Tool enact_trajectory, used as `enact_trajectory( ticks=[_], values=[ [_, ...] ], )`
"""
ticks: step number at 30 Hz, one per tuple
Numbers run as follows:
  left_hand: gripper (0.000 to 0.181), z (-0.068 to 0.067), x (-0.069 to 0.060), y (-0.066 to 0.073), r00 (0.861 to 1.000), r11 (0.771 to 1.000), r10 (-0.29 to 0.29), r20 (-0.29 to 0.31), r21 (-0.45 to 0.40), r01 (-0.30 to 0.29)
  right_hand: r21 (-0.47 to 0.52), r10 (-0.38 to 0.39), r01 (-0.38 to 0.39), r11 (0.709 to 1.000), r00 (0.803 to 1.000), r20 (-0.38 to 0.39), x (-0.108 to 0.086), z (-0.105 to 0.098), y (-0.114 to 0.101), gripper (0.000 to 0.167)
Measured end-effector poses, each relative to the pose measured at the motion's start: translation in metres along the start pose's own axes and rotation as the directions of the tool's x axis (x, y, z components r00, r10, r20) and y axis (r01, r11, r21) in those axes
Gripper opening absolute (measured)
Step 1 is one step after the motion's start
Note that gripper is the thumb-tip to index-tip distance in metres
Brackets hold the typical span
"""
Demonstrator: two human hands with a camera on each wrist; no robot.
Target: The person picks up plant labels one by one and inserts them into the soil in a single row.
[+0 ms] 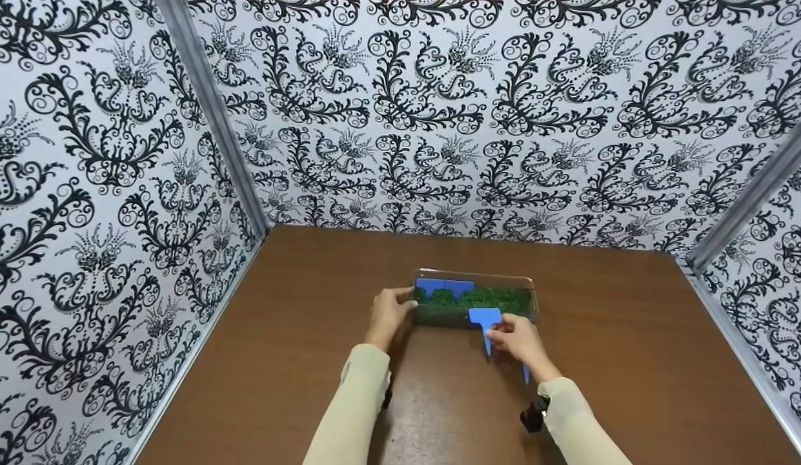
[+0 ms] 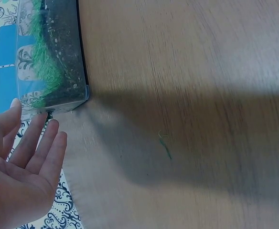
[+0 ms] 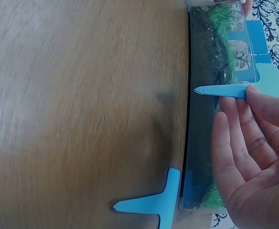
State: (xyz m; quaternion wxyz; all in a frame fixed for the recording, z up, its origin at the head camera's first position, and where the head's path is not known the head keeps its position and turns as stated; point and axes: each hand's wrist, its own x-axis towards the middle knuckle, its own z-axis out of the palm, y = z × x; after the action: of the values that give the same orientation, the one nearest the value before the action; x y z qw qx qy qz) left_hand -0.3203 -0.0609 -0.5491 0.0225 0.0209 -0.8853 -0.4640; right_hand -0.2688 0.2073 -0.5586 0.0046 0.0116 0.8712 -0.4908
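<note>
Blue T-shaped tags lie at several depths on and over the wooden table (image 1: 452,400), with directions here read off a clock centred on the clear container and twelve at the far wall. Nearest, toward five o'clock, a loose tag (image 3: 163,202) lies flat just beside the container's front, its pointed stem aimed back at the person. A thin green sliver (image 2: 165,149) rests on the wood at about eight. Next, near six o'clock, the held tag (image 1: 485,316) hovers before the front wall, its broad head away from the person and its tip toward six; whether it touches the plastic cannot be told. The right hand (image 1: 517,334), at four o'clock, pinches that stem between thumb and fingers. At nine, the left hand (image 1: 390,315) has its fingers extended, thumb and fingertips at the container's end. Behind the held tag sits the clear container (image 1: 442,318), its long side facing the person; dark soil (image 2: 65,52) shows through it, topped by green grass (image 1: 494,298). Farther back, at ten, two standing tags (image 1: 458,285) line up side by side along the rear edge. Beyond, at twelve, rises the black-and-white scrolled wall (image 1: 439,97).
</note>
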Motion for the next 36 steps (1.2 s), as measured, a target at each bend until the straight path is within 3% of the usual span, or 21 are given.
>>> enact_trajectory(
  ticks=[6,19,28,36],
  values=[
    [0.034,-0.0004,0.0008,0.0011,1.0,1.0,-0.005,0.005,0.021,0.005,0.058,0.002,-0.001,0.998,1.0,-0.019,0.0006,0.0021,0.001,0.006],
    [0.033,-0.0003,0.0004,0.0012,1.0,1.0,-0.015,0.005,-0.002,0.015,0.031,-0.012,0.013,0.999,0.999,-0.031,0.0025,-0.0014,-0.002,0.007],
    [0.033,0.0015,0.0009,0.0014,1.0,1.0,0.014,-0.013,0.006,-0.014,0.04,-0.031,0.035,0.999,0.995,-0.096,0.0053,-0.003,-0.0036,0.011],
    [0.034,0.0008,0.0006,0.0006,1.0,0.999,0.001,-0.013,0.036,-0.001,0.091,-0.053,0.062,0.994,0.994,-0.101,0.0067,-0.003,-0.0054,0.008]
  ],
)
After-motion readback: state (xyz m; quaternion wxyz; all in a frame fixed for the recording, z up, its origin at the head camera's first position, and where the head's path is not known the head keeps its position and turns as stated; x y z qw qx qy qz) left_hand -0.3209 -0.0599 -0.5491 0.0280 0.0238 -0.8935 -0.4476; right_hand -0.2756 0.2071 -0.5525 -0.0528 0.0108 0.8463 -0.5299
